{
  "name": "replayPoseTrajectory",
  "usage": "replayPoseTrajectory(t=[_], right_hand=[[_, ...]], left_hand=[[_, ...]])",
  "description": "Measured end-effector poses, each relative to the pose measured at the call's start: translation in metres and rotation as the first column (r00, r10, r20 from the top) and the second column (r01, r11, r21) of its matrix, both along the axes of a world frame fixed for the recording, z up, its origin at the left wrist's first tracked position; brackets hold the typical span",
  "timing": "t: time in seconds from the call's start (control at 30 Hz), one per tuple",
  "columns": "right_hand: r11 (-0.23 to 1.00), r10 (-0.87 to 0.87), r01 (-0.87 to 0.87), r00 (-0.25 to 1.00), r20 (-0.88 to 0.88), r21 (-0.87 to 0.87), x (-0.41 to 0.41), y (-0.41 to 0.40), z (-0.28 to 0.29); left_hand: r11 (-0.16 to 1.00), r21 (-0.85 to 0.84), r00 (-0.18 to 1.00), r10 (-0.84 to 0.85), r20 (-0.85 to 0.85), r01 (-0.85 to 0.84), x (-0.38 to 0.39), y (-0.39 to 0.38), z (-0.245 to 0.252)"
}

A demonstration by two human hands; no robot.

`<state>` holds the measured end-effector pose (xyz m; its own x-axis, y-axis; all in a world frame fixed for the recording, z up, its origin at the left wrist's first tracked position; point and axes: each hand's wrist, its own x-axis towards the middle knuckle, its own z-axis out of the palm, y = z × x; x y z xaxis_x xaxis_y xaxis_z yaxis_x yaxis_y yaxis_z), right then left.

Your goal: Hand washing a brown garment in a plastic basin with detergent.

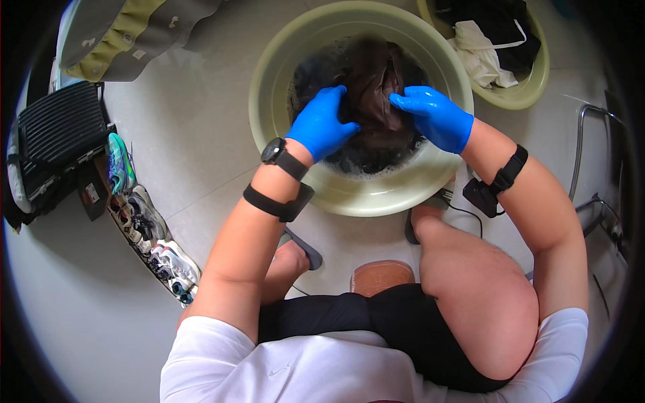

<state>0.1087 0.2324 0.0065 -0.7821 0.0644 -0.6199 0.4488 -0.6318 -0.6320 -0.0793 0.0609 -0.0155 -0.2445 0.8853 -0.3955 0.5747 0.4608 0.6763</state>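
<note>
A dark brown garment (375, 95) lies bunched in dark, sudsy water inside a pale green plastic basin (363, 199). Above its right side, my right hand (436, 116), in a wet blue glove, pinches a fold between thumb and fingers. My left hand (322, 121), gloved the same way, is at the garment's left edge. Its thumb and fingers are spread apart there, and whether they grip cloth cannot be told. More dark cloth (363, 162) sits low in the water, partly under foam.
A second basin (529, 95) at the upper right holds black cloth (509, 35) and white cloth (484, 55). Shoes (146, 216) line a rack on the left, near a black ribbed case (60, 136). A metal-tube frame (579, 146) stands right; a cable (471, 214) crosses the tiled floor.
</note>
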Motion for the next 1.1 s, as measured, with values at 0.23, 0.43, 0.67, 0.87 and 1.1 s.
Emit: replayPoseTrajectory(t=[0.23, 0.43, 0.67, 0.87, 1.1], right_hand=[[0.993, 0.115, -0.115, 0.993, -0.006, -0.027, 0.014, -0.008, 0.015], [0.932, 0.011, -0.084, 0.979, 0.205, 0.352, 0.019, 0.004, 0.010], [0.743, -0.151, -0.008, 0.972, 0.179, 0.669, 0.008, 0.018, -0.023], [-0.053, -0.094, 0.062, 0.993, -0.066, 0.997, -0.010, -0.012, -0.019], [0.218, 0.182, 0.016, 0.982, -0.056, 0.976, -0.016, -0.061, 0.002]], left_hand=[[0.993, 0.115, 0.952, 0.007, -0.306, 0.030, 0.024, 0.000, -0.024], [0.990, 0.139, 0.922, 0.050, -0.385, 0.004, 0.012, -0.005, -0.009], [0.961, 0.275, 0.972, 0.085, -0.218, -0.023, -0.040, 0.009, 0.054], [0.970, 0.174, 0.982, 0.153, 0.106, -0.170, -0.028, 0.021, 0.088], [0.912, -0.056, 0.719, 0.357, 0.597, -0.406, -0.006, 0.025, 0.107]])
